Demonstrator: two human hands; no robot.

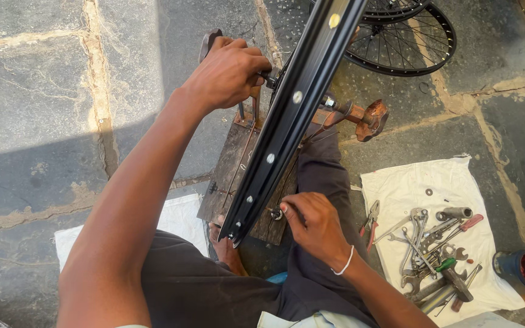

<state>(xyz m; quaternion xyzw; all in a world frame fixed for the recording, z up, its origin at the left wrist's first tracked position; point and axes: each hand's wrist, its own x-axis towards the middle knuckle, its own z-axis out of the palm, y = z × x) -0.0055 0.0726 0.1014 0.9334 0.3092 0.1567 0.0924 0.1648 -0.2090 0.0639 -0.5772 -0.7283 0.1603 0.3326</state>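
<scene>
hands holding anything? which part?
Left hand grips the axle end of the wheel rim's hub. Right hand pinches a small spoke tool at the rim's lower edge.

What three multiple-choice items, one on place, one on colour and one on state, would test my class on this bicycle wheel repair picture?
1. Where do the tools lie?
A. on a white cloth on the person's right
B. in a metal box
C. on the wooden stand

2. What colour is the wheel rim between the hands?
A. silver
B. black
C. red

3. What is the right hand doing?
A. resting open on the ground
B. holding pliers
C. pinching a small metal tool at the rim

Answers: 1 A, the tools are spread on the white cloth right of the leg. 2 B, the rim is black with small holes. 3 C, its fingers close on a small tool beside the rim, while the left hand grips up by the axle.
</scene>
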